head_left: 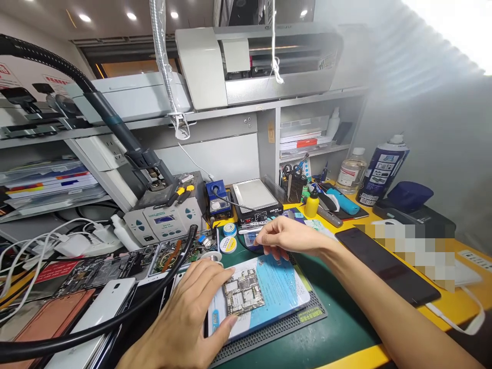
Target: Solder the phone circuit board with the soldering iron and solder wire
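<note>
My left hand [196, 307] rests on the left end of a flat blue-and-white box [282, 287], thumb spread apart from the fingers. On the box's face, between thumb and fingertips, is a phone circuit board [244, 292]; I cannot tell whether it is printed or real. The box lies on a grey perforated pad [265, 335] over a green mat [342, 328]. My right hand [279, 238] is just over the box's far edge, thumb and index finger pinched, the others curled down. Whatever is between them is hidden. White tweezers [249, 231] lie by its fingertips.
Left stand a hot-air station [165, 220], loose phone boards [177, 253] and a white phone [94, 318], with a black hose [154, 292] crossing over. At right are a dark phone [384, 266], a yellow bottle [311, 205] and a spray can [384, 169]. Two round tins [228, 243] sit behind.
</note>
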The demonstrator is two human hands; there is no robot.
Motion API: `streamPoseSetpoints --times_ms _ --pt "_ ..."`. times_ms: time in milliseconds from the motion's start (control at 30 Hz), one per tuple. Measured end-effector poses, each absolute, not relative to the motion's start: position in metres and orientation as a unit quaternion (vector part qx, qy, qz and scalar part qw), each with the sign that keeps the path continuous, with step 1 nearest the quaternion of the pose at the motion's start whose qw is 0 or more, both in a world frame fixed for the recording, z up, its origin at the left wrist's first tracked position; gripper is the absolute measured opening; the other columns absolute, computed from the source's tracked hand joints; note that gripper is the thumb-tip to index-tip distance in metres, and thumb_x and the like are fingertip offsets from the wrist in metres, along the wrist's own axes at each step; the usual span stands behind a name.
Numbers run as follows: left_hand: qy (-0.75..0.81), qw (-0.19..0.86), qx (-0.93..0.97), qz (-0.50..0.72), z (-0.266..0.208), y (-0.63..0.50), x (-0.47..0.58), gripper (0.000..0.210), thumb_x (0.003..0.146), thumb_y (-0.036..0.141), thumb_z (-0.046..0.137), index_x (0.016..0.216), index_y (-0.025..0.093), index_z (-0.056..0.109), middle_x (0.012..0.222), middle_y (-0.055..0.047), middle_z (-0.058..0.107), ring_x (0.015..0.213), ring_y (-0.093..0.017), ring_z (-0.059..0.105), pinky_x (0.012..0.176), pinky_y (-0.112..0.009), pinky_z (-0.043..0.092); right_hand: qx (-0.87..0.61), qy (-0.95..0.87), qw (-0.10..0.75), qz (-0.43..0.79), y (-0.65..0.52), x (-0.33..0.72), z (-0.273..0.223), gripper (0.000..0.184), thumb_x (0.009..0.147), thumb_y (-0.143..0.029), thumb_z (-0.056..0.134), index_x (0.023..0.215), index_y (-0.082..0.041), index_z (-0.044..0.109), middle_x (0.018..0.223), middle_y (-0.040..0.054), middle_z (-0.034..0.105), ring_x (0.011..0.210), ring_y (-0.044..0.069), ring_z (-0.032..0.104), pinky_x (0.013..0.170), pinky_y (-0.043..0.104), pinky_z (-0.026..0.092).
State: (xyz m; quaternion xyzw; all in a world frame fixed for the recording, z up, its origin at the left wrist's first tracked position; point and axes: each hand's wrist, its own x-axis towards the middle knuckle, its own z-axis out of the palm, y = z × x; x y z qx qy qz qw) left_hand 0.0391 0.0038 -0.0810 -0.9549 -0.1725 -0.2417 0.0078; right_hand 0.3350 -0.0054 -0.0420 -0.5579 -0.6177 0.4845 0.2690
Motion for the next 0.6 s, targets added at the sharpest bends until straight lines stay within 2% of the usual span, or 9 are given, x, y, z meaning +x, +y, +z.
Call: streamPoseSetpoints --times_ms 200,300,367,433,600 --pt "-0.181 -0.010 -0.953 -0.244 -0.080 0.008 0.038 0.046 0.086 0.030 0.064 0.130 0.022 0.054 0.124 -0.010 0.064 0.121 -0.028 0.059 0.110 -0.052 0.048 -0.566 -0.620 0.275 0.469 -0.007 0.340 -0.039 0.022 0.102 -0.035 0.064 0.100 -0.014 0.069 0.086 0.0003 0.071 0.063 0.012 0.066 0.057 0.026 0.057" --pt "-0.231 -0.009 -0.935 -0.269 -0.078 0.021 0.038 0.026 0.097 0.024 0.054 0.122 0.019 0.059 0.116 -0.010 0.066 0.112 -0.025 0.062 0.100 -0.050 0.052 -0.570 -0.618 0.287 0.459 -0.008 0.341 -0.037 0.022 0.102 -0.035 0.064 0.106 -0.014 0.069 0.093 0.0024 0.072 0.070 0.014 0.068 0.062 0.029 0.059" --pt "-0.267 -0.018 -0.926 -0.265 -0.071 0.033 0.043 0.019 0.101 0.028 0.054 0.112 0.016 0.062 0.106 -0.006 0.066 0.101 -0.020 0.065 0.089 -0.041 0.056 -0.573 -0.616 0.296 0.453 -0.009 0.341 -0.035 0.022 0.102 -0.035 0.064 0.109 -0.015 0.069 0.097 0.0035 0.073 0.074 0.015 0.070 0.065 0.031 0.060" --pt "-0.294 -0.032 -0.926 -0.233 -0.062 0.043 0.054 0.020 0.102 0.033 0.058 0.103 0.015 0.065 0.100 -0.004 0.067 0.095 -0.017 0.066 0.084 -0.036 0.058 -0.574 -0.614 0.302 0.450 -0.010 0.341 -0.034 0.023 0.102 -0.035 0.065 0.113 -0.015 0.069 0.102 0.0048 0.073 0.078 0.017 0.071 0.068 0.033 0.061" --pt "-0.330 -0.041 -0.937 -0.111 -0.049 0.057 0.101 0.025 0.099 0.039 0.063 0.104 0.015 0.066 0.102 -0.004 0.069 0.095 -0.017 0.068 0.088 -0.039 0.058 -0.580 -0.610 0.318 0.437 -0.011 0.344 -0.034 0.026 0.101 -0.034 0.066 0.120 -0.016 0.068 0.113 0.0074 0.073 0.089 0.020 0.072 0.076 0.038 0.062"
